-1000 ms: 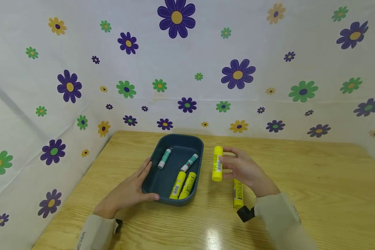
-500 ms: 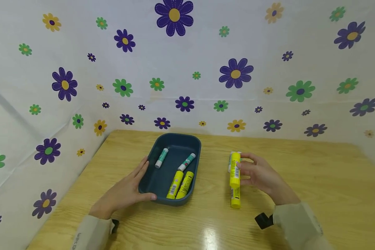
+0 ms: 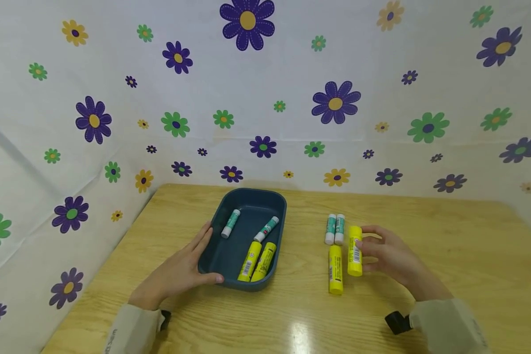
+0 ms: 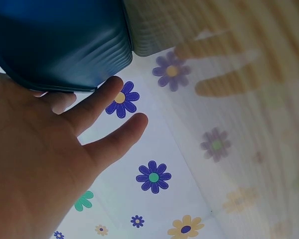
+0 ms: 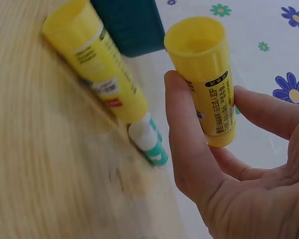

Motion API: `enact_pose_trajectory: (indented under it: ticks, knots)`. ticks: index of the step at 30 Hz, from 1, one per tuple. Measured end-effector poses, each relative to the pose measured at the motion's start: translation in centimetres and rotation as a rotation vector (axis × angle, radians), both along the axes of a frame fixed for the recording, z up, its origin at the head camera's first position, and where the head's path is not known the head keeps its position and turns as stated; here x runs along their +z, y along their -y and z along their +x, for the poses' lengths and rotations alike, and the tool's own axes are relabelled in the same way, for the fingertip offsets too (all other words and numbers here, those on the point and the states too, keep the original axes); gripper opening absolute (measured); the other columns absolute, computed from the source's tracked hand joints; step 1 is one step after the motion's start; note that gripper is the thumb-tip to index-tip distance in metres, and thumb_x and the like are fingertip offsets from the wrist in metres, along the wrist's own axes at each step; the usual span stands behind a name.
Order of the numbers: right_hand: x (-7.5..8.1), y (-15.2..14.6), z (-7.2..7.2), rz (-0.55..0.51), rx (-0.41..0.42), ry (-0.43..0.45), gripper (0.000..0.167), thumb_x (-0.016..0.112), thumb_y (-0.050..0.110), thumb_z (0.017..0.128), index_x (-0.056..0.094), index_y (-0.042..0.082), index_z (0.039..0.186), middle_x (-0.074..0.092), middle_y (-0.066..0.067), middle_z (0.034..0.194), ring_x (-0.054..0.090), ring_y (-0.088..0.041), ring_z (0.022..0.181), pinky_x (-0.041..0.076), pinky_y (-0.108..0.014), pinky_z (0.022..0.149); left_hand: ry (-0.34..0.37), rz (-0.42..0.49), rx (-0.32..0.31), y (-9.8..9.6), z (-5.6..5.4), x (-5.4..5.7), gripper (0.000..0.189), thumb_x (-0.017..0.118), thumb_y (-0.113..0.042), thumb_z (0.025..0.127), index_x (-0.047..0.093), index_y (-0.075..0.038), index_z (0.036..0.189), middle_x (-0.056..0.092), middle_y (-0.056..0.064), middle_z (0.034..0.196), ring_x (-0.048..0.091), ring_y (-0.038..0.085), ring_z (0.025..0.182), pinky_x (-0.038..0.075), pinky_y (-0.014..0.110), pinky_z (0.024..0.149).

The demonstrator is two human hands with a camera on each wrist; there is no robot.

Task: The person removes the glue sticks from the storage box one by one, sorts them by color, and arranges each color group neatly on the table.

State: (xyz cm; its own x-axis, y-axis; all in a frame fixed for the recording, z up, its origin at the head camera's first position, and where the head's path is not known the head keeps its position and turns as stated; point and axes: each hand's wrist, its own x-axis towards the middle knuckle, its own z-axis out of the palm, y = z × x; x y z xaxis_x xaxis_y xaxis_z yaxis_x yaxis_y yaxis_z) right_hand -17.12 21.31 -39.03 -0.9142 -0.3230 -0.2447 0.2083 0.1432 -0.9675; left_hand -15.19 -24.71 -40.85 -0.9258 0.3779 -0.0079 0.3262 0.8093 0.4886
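The light in here is soft and slightly dim, throwing one white glare (image 3: 300, 338) on the near side of the glossy table (image 3: 265, 314). The floral cloth (image 3: 287, 69) dulls toward the right. Reflections smear across the wood from the left wrist; from the right wrist, the held glue stick (image 5: 203, 79) looks crisp, the lying glue stick (image 5: 92, 59) blurred.
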Motion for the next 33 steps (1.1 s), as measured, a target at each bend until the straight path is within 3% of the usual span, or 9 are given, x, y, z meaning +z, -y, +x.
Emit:
enact_pose_trajectory:
  ticks: [13, 24, 33]
  knots:
    - [-1.0, -0.5, 0.3, 0.212, -0.053, 0.055, 0.065, 0.063, 0.012, 0.100, 0.024, -0.011, 0.148, 0.050, -0.032, 0.130, 0.064, -0.022, 0.089, 0.061, -0.039, 0.072, 0.009, -0.001, -0.010, 0.1, 0.1, 0.6, 0.119, 0.077, -0.060, 0.082, 0.014, 0.002, 0.161, 0.005, 0.016, 0.169, 0.023, 0.045, 0.148, 0.035, 0.064, 0.109]
    - [-1.4, 0.6, 0.5, 0.373, -0.038, -0.007, 0.057, 0.064, 0.008, 0.098, 0.031, -0.015, 0.138, 0.055, -0.019, 0.103, 0.061, -0.021, 0.080, 0.061, -0.038, 0.065, 0.026, 0.019, -0.012, -0.1, 0.4, 0.0, 0.117, 0.079, -0.057, 0.083, 0.015, 0.002, 0.161, 0.005, 0.016, 0.169, 0.023, 0.046, 0.148, 0.034, 0.065, 0.109]
    - [-1.2, 1.9, 0.6, 0.443, -0.053, -0.043, 0.053, 0.065, 0.006, 0.097, 0.034, -0.014, 0.135, 0.051, -0.021, 0.101, 0.058, -0.024, 0.079, 0.060, -0.038, 0.063, -0.002, 0.023, -0.017, 0.1, 0.2, 0.1, 0.115, 0.078, -0.055, 0.084, 0.015, 0.002, 0.161, 0.005, 0.016, 0.169, 0.022, 0.045, 0.149, 0.034, 0.064, 0.109]
